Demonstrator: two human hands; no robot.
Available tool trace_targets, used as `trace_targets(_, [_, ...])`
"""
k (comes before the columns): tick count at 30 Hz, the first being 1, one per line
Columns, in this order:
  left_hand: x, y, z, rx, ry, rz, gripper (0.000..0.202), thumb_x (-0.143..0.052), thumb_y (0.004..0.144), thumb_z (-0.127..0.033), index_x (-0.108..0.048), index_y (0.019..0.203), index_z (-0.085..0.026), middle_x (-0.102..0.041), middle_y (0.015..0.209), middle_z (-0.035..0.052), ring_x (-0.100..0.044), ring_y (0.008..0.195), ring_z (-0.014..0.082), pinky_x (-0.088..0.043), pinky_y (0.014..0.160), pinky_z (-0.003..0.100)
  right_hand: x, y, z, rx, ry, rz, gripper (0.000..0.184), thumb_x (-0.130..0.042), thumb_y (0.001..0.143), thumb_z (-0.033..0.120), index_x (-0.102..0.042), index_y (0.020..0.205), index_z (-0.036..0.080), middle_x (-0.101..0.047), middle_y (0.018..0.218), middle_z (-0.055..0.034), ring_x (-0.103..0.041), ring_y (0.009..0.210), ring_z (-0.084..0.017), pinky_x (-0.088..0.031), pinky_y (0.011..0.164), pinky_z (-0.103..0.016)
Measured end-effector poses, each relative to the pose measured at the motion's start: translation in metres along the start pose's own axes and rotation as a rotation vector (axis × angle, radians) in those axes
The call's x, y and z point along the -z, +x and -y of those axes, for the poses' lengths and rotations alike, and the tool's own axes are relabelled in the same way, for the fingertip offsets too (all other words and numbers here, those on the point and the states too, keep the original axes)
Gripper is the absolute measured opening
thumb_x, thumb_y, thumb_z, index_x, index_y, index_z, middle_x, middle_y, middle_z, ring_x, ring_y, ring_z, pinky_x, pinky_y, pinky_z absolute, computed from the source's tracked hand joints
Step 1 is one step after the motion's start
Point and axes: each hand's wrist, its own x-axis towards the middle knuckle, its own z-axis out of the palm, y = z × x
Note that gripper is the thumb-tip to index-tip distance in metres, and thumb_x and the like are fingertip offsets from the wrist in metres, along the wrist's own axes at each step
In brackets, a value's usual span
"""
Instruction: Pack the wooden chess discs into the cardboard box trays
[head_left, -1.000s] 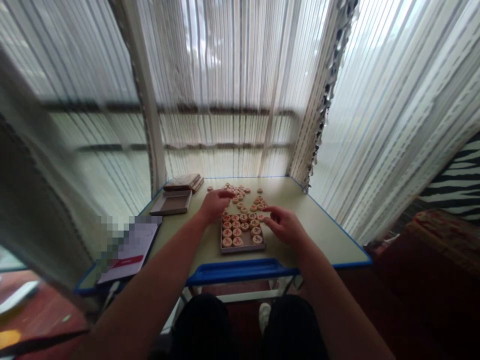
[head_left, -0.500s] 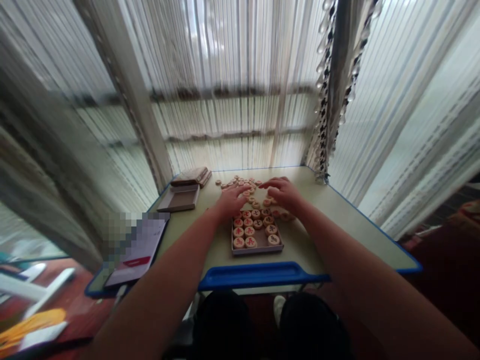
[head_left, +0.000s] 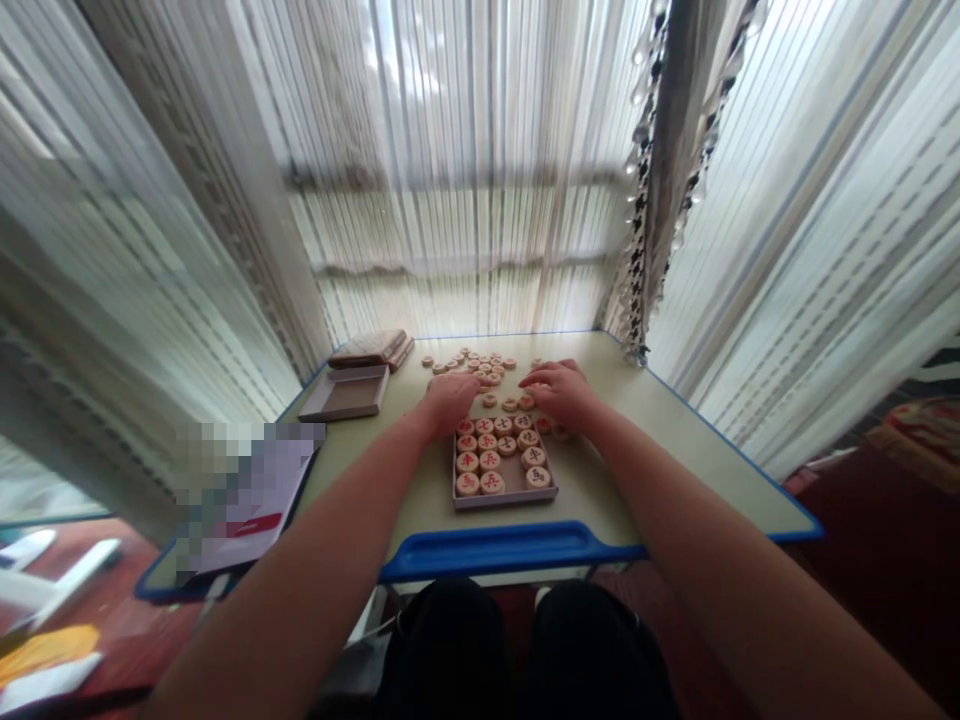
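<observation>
A shallow cardboard box (head_left: 504,499) near me holds rows of round wooden Chinese chess pieces (head_left: 491,483) with red or black characters, and bare cardboard shows in its middle. Beyond the box's far left corner is my left hand (head_left: 452,398), fingers stretched to the right over loose pieces. My right hand (head_left: 559,390) reaches in from the other side, its fingers pointing left, apart and slightly bent, close to a loose piece (head_left: 526,402). Both hands appear to hold nothing. Some loose pieces are partly hidden under the right hand and wrist.
More loose pieces (head_left: 480,362) are scattered farther back. At the left stand an empty box lid or tray (head_left: 345,395), a folded brown-and-cream item (head_left: 371,347) and a tablet (head_left: 259,500). The table (head_left: 675,470) has a blue rim; sheer curtains (head_left: 480,200) hang behind it.
The view has shifted slightly. My right hand has come lower, nearer the loose pieces behind the box, and my left hand lies flatter over the pieces. The boxed pieces look the same.
</observation>
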Motion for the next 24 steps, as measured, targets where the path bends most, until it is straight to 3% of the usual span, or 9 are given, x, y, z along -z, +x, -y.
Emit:
trace_targets(4, [0.009,-0.004,0.002,0.166,-0.104,-0.152,0.042,-0.026,0.084,-0.023,-0.064,0.097,-0.013,-0.064,0.104,0.0081,-0.056,0.098,0.0171,-0.043,0.086,0.027,0.008,-0.004,-0.010,-0.130,-0.064,-0.044,0.029,-0.047,0.075,0.023,-0.069,0.094,0.020,-0.061,0.105,-0.0089,-0.050,0.098,-0.023,-0.033,0.091,-0.035])
trace_targets(6, [0.012,-0.007,0.003,0.220,-0.101,-0.129,0.038,-0.032,0.081,-0.024,-0.065,0.096,-0.013,-0.066,0.097,0.0078,-0.059,0.091,0.0182,-0.046,0.081,0.028,0.011,-0.005,-0.014,-0.205,-0.055,-0.043,0.032,-0.047,0.074,0.022,-0.067,0.098,0.016,-0.060,0.106,-0.0118,-0.053,0.096,-0.023,-0.036,0.089,-0.032])
trace_targets(9, [0.015,-0.011,0.004,0.174,-0.100,-0.063,0.033,-0.045,0.071,-0.021,-0.067,0.094,-0.016,-0.068,0.090,0.0044,-0.060,0.085,0.0175,-0.047,0.077,0.026,0.013,-0.008,-0.015,-0.255,-0.027,-0.035,0.031,-0.048,0.073,0.021,-0.068,0.096,0.016,-0.061,0.101,-0.0117,-0.056,0.089,-0.021,-0.040,0.083,-0.030])
trace_targets(14, [0.017,-0.015,0.004,0.099,0.009,0.048,0.035,-0.049,0.062,-0.013,-0.070,0.089,-0.020,-0.068,0.086,0.0021,-0.060,0.080,0.0165,-0.046,0.077,0.025,0.008,-0.010,-0.002,0.013,0.008,-0.029,0.026,-0.050,0.075,0.020,-0.070,0.091,0.024,-0.062,0.106,-0.0042,-0.052,0.099,-0.020,-0.034,0.093,-0.033])
trace_targets(17, [0.018,-0.015,0.005,0.122,0.006,0.089,0.035,-0.050,0.061,-0.014,-0.070,0.089,-0.018,-0.068,0.081,0.0028,-0.061,0.073,0.0156,-0.047,0.071,0.023,0.004,-0.009,0.008,0.149,0.056,0.088,0.029,-0.045,0.080,0.021,-0.068,0.096,0.025,-0.061,0.111,-0.0008,-0.047,0.107,-0.019,-0.030,0.097,-0.036])
trace_targets(20, [0.015,-0.014,0.008,0.127,0.007,0.095,0.030,-0.053,0.063,-0.018,-0.071,0.087,-0.017,-0.069,0.080,0.0034,-0.061,0.072,0.0157,-0.047,0.070,0.023,0.003,-0.008,0.011,0.170,0.095,0.222,0.032,-0.039,0.083,0.019,-0.069,0.094,0.025,-0.065,0.104,0.0002,-0.050,0.104,-0.017,-0.029,0.097,-0.035])
trace_targets(24, [0.010,-0.012,0.014,0.107,0.013,0.064,0.025,-0.054,0.065,-0.023,-0.070,0.084,-0.018,-0.069,0.083,0.0038,-0.061,0.075,0.0158,-0.046,0.072,0.024,0.001,-0.008,0.008,0.130,0.091,0.175,0.026,-0.046,0.078,0.021,-0.072,0.085,0.024,-0.069,0.090,-0.0002,-0.052,0.098,-0.018,-0.034,0.093,-0.031])
